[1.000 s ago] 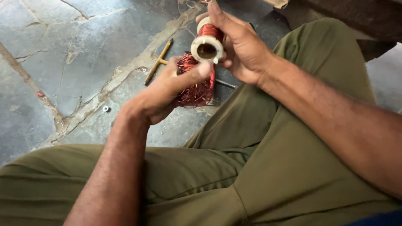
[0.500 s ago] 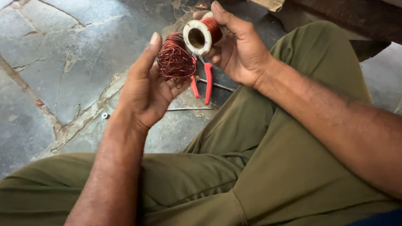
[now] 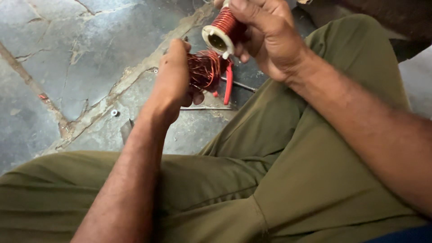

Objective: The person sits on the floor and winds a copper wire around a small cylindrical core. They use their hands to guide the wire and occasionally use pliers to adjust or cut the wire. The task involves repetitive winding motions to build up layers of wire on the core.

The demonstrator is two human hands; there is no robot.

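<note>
Gripping a tangled copper wire bundle (image 3: 204,69), the left hand (image 3: 173,81) hides its near side; right hand (image 3: 265,36) clutches a wire-wound spool (image 3: 222,29), far end cropped.

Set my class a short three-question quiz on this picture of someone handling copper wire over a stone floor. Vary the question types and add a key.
1. True or false: the left hand holds the loose bundle of copper wire.
2. Which hand holds the white-ended spool wound with copper wire?
A. the left hand
B. the right hand
C. neither
3. Fill in the missing word: the red-handled tool lies on the stone ____ below the hands.

Key
1. True
2. B
3. floor
</note>
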